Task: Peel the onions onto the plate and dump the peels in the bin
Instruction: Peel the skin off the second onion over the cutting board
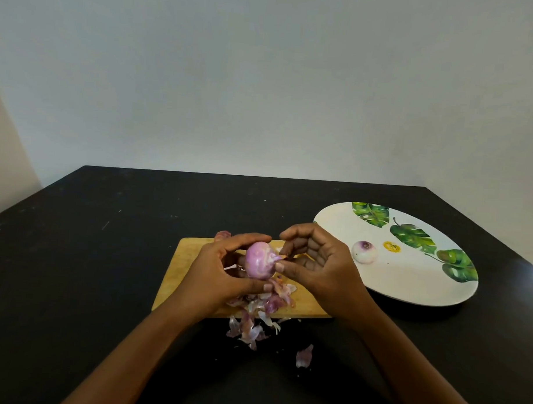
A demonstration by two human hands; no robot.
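Above the cutting board (178,271), the left grip (223,270) curls round a purple onion (258,262) while the right grip (314,261) pinches its tip. On the plate (407,282), a peeled onion (364,251) lies beside a yellow sticker (391,247), writing unreadable.

A glossy pink onion (258,260), mostly peeled, is held over the middle of the table by the left hand (223,270). The right hand (314,258) pinches its pointed tip. A peeled whitish onion (364,251) lies on the white leaf-patterned plate (407,285) near the table's right edge. Papery purple peels (264,304) are heaped toward the near edge.
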